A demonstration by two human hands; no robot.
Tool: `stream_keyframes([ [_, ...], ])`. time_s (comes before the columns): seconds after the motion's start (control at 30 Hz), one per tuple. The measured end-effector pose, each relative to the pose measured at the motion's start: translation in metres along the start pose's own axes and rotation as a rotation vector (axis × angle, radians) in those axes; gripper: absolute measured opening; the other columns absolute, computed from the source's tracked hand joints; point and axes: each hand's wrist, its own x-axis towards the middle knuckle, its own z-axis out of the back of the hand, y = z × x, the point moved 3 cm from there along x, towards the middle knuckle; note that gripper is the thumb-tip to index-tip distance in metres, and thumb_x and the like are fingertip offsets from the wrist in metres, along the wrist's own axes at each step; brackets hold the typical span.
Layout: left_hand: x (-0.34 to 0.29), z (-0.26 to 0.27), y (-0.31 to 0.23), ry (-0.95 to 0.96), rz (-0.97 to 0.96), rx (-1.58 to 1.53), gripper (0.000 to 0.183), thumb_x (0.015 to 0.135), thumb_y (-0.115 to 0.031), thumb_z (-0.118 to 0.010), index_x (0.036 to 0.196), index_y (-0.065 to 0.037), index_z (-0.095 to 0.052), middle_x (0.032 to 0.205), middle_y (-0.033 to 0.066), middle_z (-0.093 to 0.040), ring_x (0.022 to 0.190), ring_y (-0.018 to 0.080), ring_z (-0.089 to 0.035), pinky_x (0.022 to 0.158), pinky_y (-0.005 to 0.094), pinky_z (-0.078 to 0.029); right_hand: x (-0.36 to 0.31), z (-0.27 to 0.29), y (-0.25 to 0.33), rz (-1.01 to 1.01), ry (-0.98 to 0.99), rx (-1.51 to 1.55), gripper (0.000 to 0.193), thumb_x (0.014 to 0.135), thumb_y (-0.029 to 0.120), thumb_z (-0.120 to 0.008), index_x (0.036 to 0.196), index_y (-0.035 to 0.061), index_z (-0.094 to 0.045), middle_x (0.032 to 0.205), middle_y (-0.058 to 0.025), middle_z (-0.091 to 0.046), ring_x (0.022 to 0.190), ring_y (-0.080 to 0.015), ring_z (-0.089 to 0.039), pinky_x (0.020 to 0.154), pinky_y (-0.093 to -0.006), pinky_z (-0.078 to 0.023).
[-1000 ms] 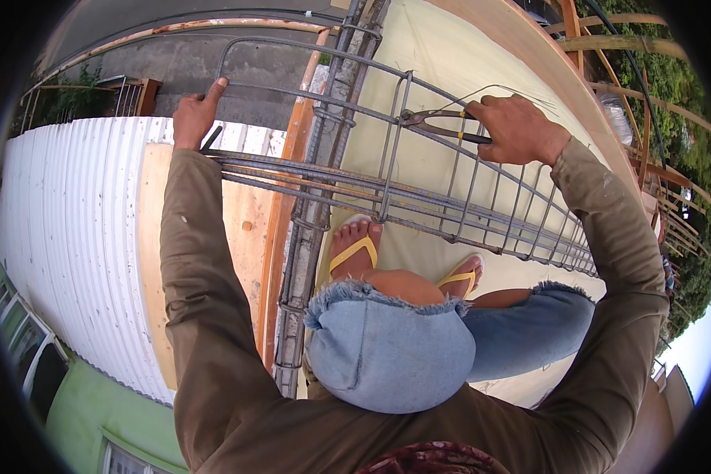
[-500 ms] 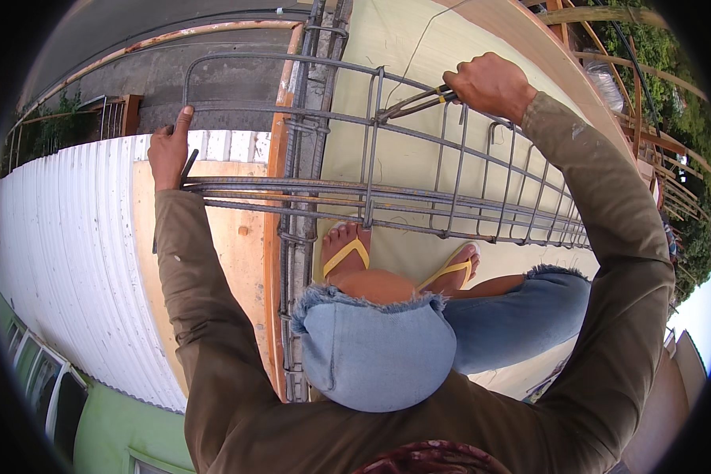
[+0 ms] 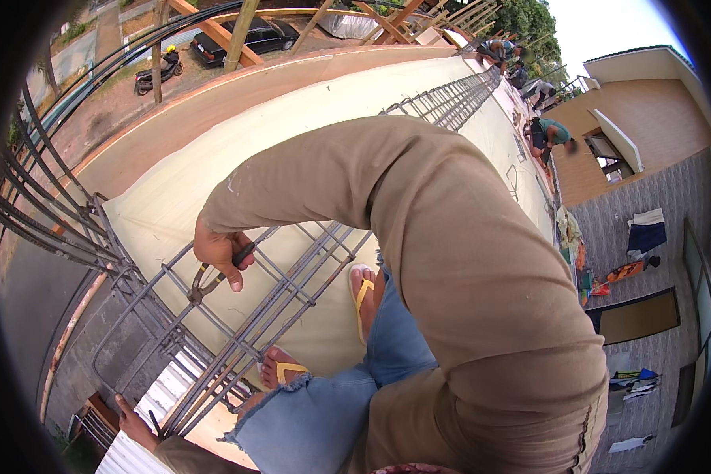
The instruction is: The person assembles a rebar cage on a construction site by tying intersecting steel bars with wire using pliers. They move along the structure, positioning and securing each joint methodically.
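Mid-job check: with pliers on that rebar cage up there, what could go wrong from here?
1. The right hand works pliers at a cage joint; a slip might pinch fingers against the rebar cage.
2. The feet wear only open yellow sandals beside the bars, so toes look exposed.
3. The left hand grips the cage end near the edge; overbalancing seems possible.

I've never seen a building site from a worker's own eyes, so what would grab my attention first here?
A big tan-sleeved arm crosses the middle, its right hand gripping dark metal pliers against a long cage of grey steel reinforcing bars. Below, the left hand steadies the cage's near end, beside feet in yellow flip-flops. Far up right, other workers crouch along the pale formwork.
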Motion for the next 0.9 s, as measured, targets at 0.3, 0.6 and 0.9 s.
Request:
stream_keyframes([
  [0.3,-0.013,0.002,-0.015,0.003,-0.047,-0.022,0.089,0.091,-0.073,-0.055,0.096,0.015,-0.068,0.084,0.0238,-0.068,0.080,0.0335,-0.061,0.079,0.0450,-0.047,-0.007,-0.052,0.017,0.057,0.087,0.645,0.028,0.087,0.020,-0.082,0.097,-0.0011,-0.066,0.082,-0.0104,-0.068,0.072,-0.0199,-0.068,0.073,-0.0330,-0.059],
  [0.6,-0.014,0.005,-0.007,-0.068,0.072,0.067,0.096,0.084,-0.075,-0.063,0.109,0.017,-0.068,0.107,0.0350,-0.069,0.110,0.0461,-0.065,0.098,0.0465,-0.048,-0.016,-0.078,0.022,-0.028,-0.305,0.507,0.062,0.084,0.015,-0.078,0.125,-0.0114,-0.039,0.082,-0.0197,-0.065,0.066,-0.0272,-0.070,0.054,-0.0408,-0.057],
  [0.9,-0.022,0.008,-0.015,-0.007,0.114,0.022,0.096,0.081,-0.077,-0.064,0.114,0.013,-0.069,0.110,0.0354,-0.068,0.112,0.0449,-0.066,0.098,0.0459,-0.049,-0.032,-0.030,0.029,0.088,-1.029,-1.386,0.032,0.089,0.019,-0.064,0.116,0.0011,-0.064,0.085,-0.0108,-0.065,0.074,-0.0261,-0.066,0.061,-0.0368,-0.048],
])
